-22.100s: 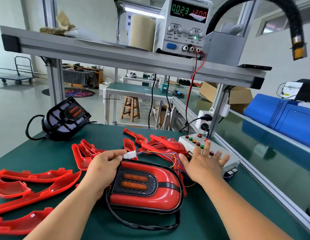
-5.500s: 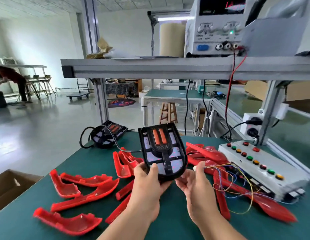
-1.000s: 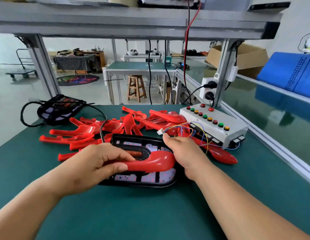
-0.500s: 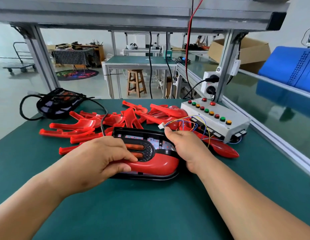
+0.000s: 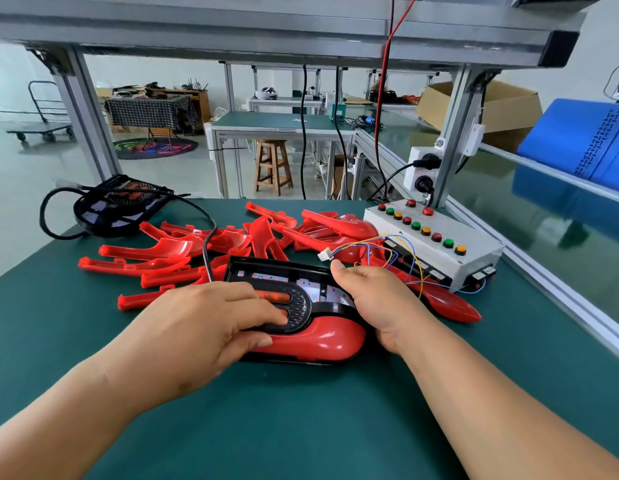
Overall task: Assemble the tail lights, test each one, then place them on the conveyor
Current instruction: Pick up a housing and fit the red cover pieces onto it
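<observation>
tail light [image 5: 294, 306] sits mid frame on the green mat [image 5: 301, 427]. left hand [image 5: 204, 327] presses flat on the near red lens [image 5: 322, 337], fingers spread narrow; right hand [image 5: 374, 303] grips the light's right edge. far half is bare, no lens yet. test plug [image 5: 324, 256] w/ wires lies loose just above, not connected. spare lenses [image 5: 169, 251] piled behind, another black base [image 5: 117, 206] upper left. test & conveyor step look undone.

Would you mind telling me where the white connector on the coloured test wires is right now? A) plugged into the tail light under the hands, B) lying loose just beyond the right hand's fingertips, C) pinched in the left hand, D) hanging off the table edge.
B: the white connector lies free on the red parts, just past the right hand, joined to nothing, while the left hand presses the tail light.
</observation>
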### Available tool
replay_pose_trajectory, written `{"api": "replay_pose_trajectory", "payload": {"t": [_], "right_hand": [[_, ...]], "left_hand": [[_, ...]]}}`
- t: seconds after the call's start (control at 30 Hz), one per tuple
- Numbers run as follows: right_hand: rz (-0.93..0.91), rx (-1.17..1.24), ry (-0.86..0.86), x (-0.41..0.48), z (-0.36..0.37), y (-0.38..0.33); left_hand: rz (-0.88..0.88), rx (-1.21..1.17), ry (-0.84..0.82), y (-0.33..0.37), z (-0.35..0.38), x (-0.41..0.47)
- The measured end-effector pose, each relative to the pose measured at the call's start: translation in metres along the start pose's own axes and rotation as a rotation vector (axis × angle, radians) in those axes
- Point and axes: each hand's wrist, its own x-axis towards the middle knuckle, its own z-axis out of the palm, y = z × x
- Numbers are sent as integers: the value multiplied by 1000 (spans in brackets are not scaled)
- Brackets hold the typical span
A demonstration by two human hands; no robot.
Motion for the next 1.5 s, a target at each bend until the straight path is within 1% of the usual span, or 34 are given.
{"api": "replay_pose_trajectory", "payload": {"t": [0.1,0.17,0.43,0.6,0.7,0.8,1.0,1.07,1.13,1.2,1.27,1.33,1.4,1.43,1.47,1.5], "right_hand": [[11,10,-118,-1,-2,-1],[2,-6,-167,-2,-2,-1],[40,19,-167,-2,-1,-1],[60,108,-150,1,-3,-2],[90,144,-195,-1,-4,-5],[61,106,-225,-2,-4,-7],[21,44,-205,-3,-4,-4],[14,37,-259,-6,-5,-8],[-20,8,-349,-11,-11,-10],[-61,-116,-420,-16,-19,-12],[-82,-259,-478,-19,-26,-14],[-94,-284,-501,-20,-28,-15],[-89,-225,-495,-20,-27,-14],[-88,-200,-489,-19,-26,-14],[-93,-185,-481,-18,-26,-13],[-102,-178,-470,-18,-25,-12]], "left_hand": [[34,40,-28,-3,1,0],[34,54,-39,-4,3,0],[-117,-231,50,-10,6,0],[-164,-305,62,-9,13,2],[-167,-323,27,-11,12,2],[-167,-333,5,-11,11,1],[-151,-282,-50,-12,12,-1],[-152,-241,-57,-12,12,-1],[-141,-192,-52,-11,13,-2],[-147,-170,-55,-11,13,-2],[-170,-211,-81,-13,13,-2],[-220,-306,-69,-18,9,0],[-343,-370,22,-34,1,-2],[-422,-373,32,-42,-4,-5],[-508,-392,-26,-50,-8,-9],[-591,-448,-138,-54,-11,-12]]}}
